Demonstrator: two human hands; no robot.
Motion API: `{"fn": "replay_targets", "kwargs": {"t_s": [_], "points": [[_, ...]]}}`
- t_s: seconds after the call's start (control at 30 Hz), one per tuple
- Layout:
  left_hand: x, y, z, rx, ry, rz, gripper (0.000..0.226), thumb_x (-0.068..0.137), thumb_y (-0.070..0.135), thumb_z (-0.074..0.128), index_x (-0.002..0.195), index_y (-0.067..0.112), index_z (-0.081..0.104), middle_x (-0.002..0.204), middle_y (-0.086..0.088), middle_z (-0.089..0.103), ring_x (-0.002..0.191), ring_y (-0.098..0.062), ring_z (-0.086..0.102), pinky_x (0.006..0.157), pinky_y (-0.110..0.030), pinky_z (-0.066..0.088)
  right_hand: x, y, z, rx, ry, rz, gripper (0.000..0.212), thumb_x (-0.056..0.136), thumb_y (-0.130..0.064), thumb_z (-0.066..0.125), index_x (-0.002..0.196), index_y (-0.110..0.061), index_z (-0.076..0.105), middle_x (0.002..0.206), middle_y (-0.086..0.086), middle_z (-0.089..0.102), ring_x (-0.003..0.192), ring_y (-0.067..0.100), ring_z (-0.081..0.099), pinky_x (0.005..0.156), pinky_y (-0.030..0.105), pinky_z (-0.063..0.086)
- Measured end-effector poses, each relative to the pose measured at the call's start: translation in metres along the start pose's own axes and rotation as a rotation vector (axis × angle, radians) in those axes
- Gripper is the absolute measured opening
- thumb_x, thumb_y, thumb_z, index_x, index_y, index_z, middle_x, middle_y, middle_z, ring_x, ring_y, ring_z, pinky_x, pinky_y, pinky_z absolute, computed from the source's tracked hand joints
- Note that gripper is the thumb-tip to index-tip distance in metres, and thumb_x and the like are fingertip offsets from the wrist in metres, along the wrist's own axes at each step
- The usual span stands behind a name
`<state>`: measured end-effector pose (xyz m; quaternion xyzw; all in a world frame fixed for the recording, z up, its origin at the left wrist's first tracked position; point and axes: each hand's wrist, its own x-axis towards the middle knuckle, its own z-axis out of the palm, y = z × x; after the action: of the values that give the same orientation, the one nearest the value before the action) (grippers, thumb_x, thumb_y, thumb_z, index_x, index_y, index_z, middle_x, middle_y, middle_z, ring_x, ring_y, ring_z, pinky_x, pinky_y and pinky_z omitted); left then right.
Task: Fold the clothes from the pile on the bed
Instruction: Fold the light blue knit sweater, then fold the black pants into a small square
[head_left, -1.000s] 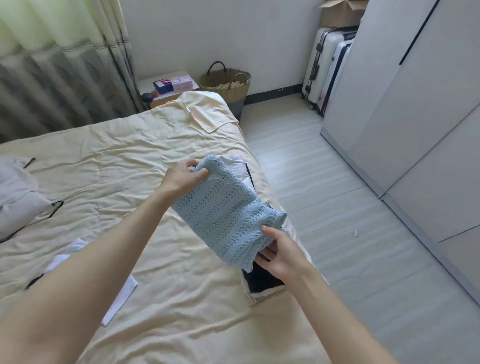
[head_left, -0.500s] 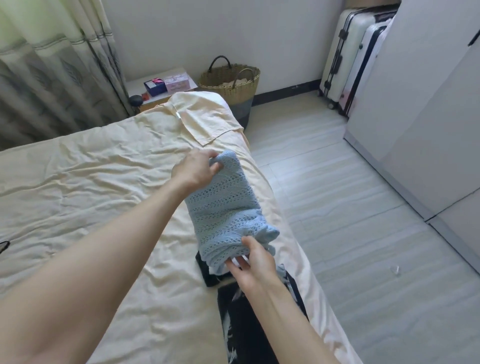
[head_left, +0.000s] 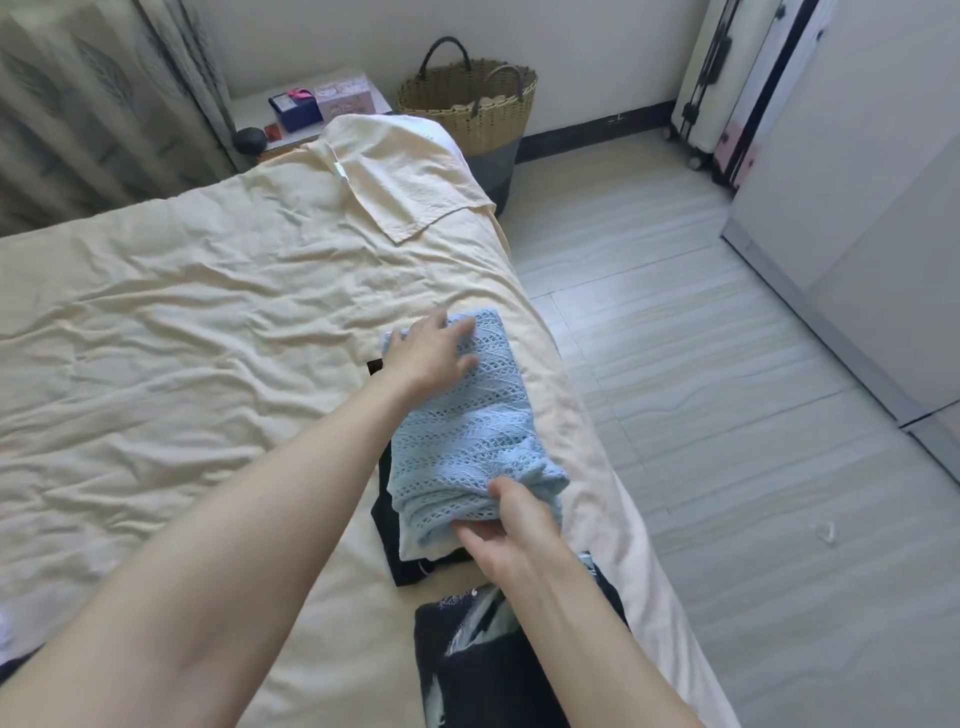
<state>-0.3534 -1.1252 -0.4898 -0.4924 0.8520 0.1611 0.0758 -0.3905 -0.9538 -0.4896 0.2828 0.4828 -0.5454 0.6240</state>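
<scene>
Head view: the folded blue knit top (head_left: 462, 415) lies on a dark garment (head_left: 387, 499) beneath both hands. The left hand (head_left: 428, 353) presses it flat-fingered; the right hand (head_left: 506, 535) pinches its near edge. Stacking step; next, probably letting go and fetching another piece.

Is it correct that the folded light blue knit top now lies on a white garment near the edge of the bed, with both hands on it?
Not quite. The head view shows the light blue knit top lying on a black garment, not a white one. The rest holds: it is near the edge of the bed, the left hand rests on its far end and the right hand holds its near end.
</scene>
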Motion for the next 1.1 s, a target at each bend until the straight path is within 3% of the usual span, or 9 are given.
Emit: {"fn": "replay_targets", "kwargs": {"t_s": [0.13, 0.27, 0.33, 0.4, 0.47, 0.5, 0.6, 0.73, 1.1], "points": [[-0.003, -0.012, 0.011, -0.051, -0.192, 0.006, 0.070, 0.093, 0.056, 0.040, 0.150, 0.037, 0.004, 0.158, -0.006, -0.013, 0.146, -0.026, -0.003, 0.117, -0.051, 0.012, -0.009, -0.004, -0.004, -0.080, -0.014, 0.056, 0.008, 0.092, 0.007, 0.047, 0.094, 0.000, 0.050, 0.101, 0.024, 0.058, 0.084, 0.038, 0.059, 0.073, 0.048, 0.052], [-0.014, -0.010, 0.020, -0.039, -0.171, 0.083, 0.068, 0.090, 0.065, 0.032, 0.147, 0.046, -0.001, 0.155, 0.001, -0.025, 0.143, -0.023, -0.020, 0.116, -0.056, 0.002, -0.031, -0.012, -0.011, -0.303, -0.047, 0.030, 0.004, 0.094, 0.003, 0.046, 0.093, 0.000, 0.049, 0.092, 0.022, 0.056, 0.079, 0.033, 0.062, 0.068, 0.040, 0.056], [-0.024, -0.009, 0.022, -0.027, -0.159, 0.138, 0.062, 0.094, 0.060, 0.031, 0.147, 0.045, 0.004, 0.157, 0.002, -0.021, 0.144, -0.021, -0.019, 0.116, -0.054, 0.000, -0.037, -0.017, -0.019, -0.725, 0.023, -0.232, 0.009, 0.095, -0.012, 0.052, 0.093, -0.003, 0.051, 0.086, 0.012, 0.061, 0.078, 0.026, 0.066, 0.062, 0.032, 0.056], [-0.043, -0.013, 0.025, -0.077, 0.017, 0.211, 0.054, 0.099, 0.044, 0.034, 0.149, 0.038, 0.014, 0.159, -0.002, -0.008, 0.146, -0.022, -0.009, 0.117, -0.054, 0.005, -0.037, -0.025, -0.030, -1.314, 0.152, -0.757, 0.017, 0.094, -0.030, 0.052, 0.095, -0.013, 0.056, 0.080, -0.005, 0.061, 0.082, 0.020, 0.065, 0.064, 0.030, 0.047], [-0.073, -0.022, 0.035, -0.180, 0.257, 0.250, 0.050, 0.099, 0.028, 0.042, 0.147, 0.029, 0.028, 0.158, -0.007, 0.011, 0.146, -0.026, 0.008, 0.115, -0.053, 0.016, -0.034, -0.035, -0.035, -1.665, 0.139, -1.260, 0.021, 0.095, -0.032, 0.051, 0.108, -0.019, 0.059, 0.101, -0.003, 0.062, 0.101, 0.021, 0.058, 0.077, 0.033, 0.043], [-0.090, -0.026, 0.043, -0.208, 0.296, 0.242, 0.050, 0.098, 0.027, 0.045, 0.146, 0.027, 0.031, 0.157, -0.008, 0.016, 0.146, -0.027, 0.011, 0.115, -0.052, 0.018, -0.028, -0.039, -0.035, -1.789, 0.076, -1.365, 0.028, 0.096, -0.031, 0.049, 0.120, -0.019, 0.057, 0.121, 0.003, 0.058, 0.116, 0.023, 0.050, 0.090, 0.036, 0.040], [-0.131, -0.033, 0.069, -0.138, 0.045, 0.129, 0.051, 0.100, 0.041, 0.034, 0.148, 0.037, 0.018, 0.160, -0.002, 0.000, 0.147, -0.022, -0.002, 0.116, -0.047, 0.008, -0.004, -0.044, -0.035, -2.282, -0.032, -1.242, 0.047, 0.101, -0.037, 0.033, 0.146, -0.026, 0.028, 0.159, 0.001, 0.013, 0.146, 0.020, 0.009, 0.116, 0.044, 0.009], [-0.140, -0.037, 0.069, 0.031, -0.180, 0.085, 0.053, 0.100, 0.049, 0.022, 0.149, 0.041, 0.003, 0.159, 0.001, -0.011, 0.146, -0.022, -0.012, 0.116, -0.045, 0.001, 0.007, -0.034, -0.044, -2.405, -0.018, -0.941, 0.054, 0.102, -0.039, 0.029, 0.151, -0.030, 0.008, 0.160, -0.001, -0.007, 0.147, 0.022, -0.004, 0.116, 0.050, 0.003], [-0.315, -0.046, 0.007, -0.165, 0.187, -0.067, 0.061, 0.096, 0.040, 0.044, 0.149, 0.034, 0.016, 0.159, -0.001, 0.004, 0.147, -0.022, -0.004, 0.116, -0.042, 0.003, -0.131, 0.041, -0.052, -2.312, -0.126, -1.203, 0.058, 0.099, -0.039, 0.037, 0.151, -0.027, 0.015, 0.160, 0.000, 0.003, 0.147, 0.017, -0.001, 0.118, 0.042, -0.001]]}}
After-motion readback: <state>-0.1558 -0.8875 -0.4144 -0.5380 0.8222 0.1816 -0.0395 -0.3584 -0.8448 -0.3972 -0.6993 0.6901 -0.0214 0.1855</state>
